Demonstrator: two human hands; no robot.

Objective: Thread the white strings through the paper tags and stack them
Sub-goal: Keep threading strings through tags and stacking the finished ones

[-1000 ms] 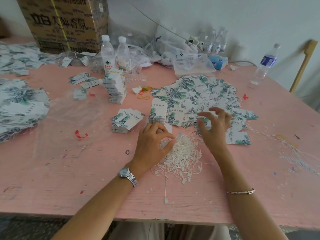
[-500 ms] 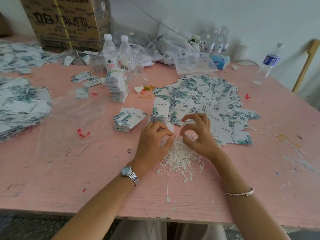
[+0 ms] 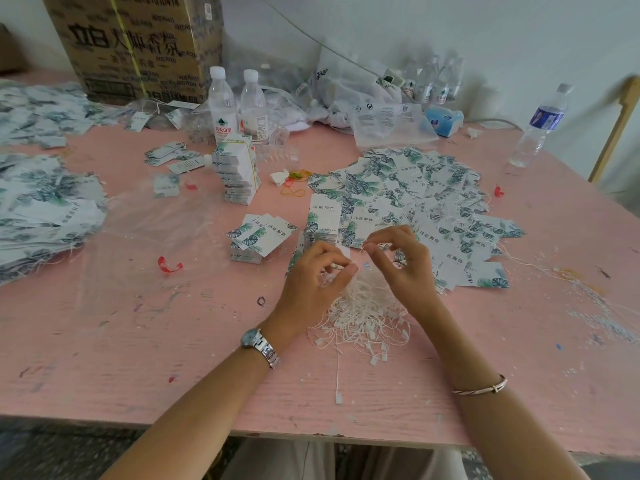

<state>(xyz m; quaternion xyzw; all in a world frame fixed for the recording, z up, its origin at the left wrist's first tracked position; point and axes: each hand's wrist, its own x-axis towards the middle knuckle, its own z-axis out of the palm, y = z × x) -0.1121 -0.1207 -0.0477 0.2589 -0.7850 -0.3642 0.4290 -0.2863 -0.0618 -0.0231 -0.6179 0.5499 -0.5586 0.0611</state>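
Observation:
A tangled heap of white strings point(image 3: 363, 306) lies on the pink table point(image 3: 138, 341) in front of me. My left hand point(image 3: 311, 278) holds a paper tag point(image 3: 343, 251) over the heap, fingers curled round it. My right hand point(image 3: 401, 261) pinches a thin white string end between thumb and forefinger, just right of the left hand's fingertips. A neat stack of leaf-print tags point(image 3: 322, 223) stands just beyond the hands. A wide spread of strung tags point(image 3: 433, 202) covers the table to the right.
A small fanned tag pile point(image 3: 256, 240) and a tall banded stack point(image 3: 239, 174) sit left of centre. Heaps of tags point(image 3: 41, 213) fill the far left. Water bottles point(image 3: 221, 102), a cardboard box point(image 3: 138, 46), plastic bags point(image 3: 381, 116) and another bottle point(image 3: 540, 126) line the back.
My right hand came back from the tag spread on the right to meet the left hand over the string heap, and now pinches a string end.

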